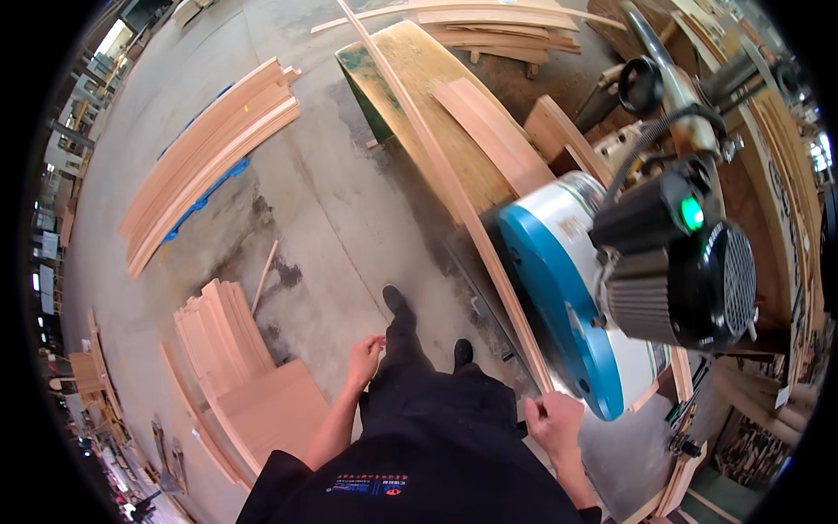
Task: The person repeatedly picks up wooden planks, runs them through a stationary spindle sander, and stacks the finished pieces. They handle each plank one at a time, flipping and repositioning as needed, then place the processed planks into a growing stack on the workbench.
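Note:
A long, narrow wooden strip (pixel 463 205) runs from the top of the head view down along the blue-and-white machine (pixel 563 306). Its near end meets my right hand (pixel 556 421), whose fingers are wrapped round it with the thumb on top. My left hand (pixel 367 360) hangs beside my leg, over the floor, its fingers curled in with nothing visible in them. The machine carries a black motor (pixel 672 288) and a lit green button (pixel 691 213). Beyond it the strip lies across a worn wooden table (pixel 410 79).
A wide board (pixel 493 131) lies on the table beside the strip. Stacked planks (pixel 218 157) rest on blue supports at the left. Nearer are more boards (pixel 223 336) and a flat panel (pixel 275 410). Further lumber (pixel 497 35) is piled behind the table.

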A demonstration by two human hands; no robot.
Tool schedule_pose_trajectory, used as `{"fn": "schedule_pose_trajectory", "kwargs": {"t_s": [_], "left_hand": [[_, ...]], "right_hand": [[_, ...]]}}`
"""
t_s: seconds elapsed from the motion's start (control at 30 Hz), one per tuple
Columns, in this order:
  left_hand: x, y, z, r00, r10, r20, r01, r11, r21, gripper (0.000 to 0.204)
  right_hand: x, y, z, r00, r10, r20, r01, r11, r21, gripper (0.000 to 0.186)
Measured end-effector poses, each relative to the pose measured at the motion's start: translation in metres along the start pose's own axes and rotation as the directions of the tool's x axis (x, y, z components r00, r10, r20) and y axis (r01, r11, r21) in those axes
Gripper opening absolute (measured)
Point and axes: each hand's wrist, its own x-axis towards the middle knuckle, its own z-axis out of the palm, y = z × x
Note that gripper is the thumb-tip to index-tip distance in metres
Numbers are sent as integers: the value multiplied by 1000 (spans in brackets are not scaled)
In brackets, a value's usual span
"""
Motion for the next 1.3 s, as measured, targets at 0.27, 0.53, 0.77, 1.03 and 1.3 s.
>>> {"fn": "schedule_pose_trajectory", "kwargs": {"t_s": [0.27, 0.53, 0.77, 1.03, 1.3], "left_hand": [[109, -32, -126, 985, -19, -173, -3, 992, -127, 28], [147, -44, -193, 884, -299, -360, 129, 896, -425, 29], [129, -45, -176, 789, -379, -483, 229, 912, -341, 28], [157, 2, -160, 731, -455, -508, 314, 886, -341, 32], [262, 143, -216, 893, -221, -391, 135, 962, -236, 38]], "right_hand": [[273, -89, 74, 986, -131, 105, 149, 970, -190, 75], [475, -9, 161, 984, 65, 167, 10, 909, -416, 99], [569, 52, 193, 904, 255, 344, -56, 866, -497, 116], [602, 63, 221, 981, -55, 186, 111, 946, -305, 96], [718, 60, 213, 983, -73, 169, 35, 975, 220, 92]]}}
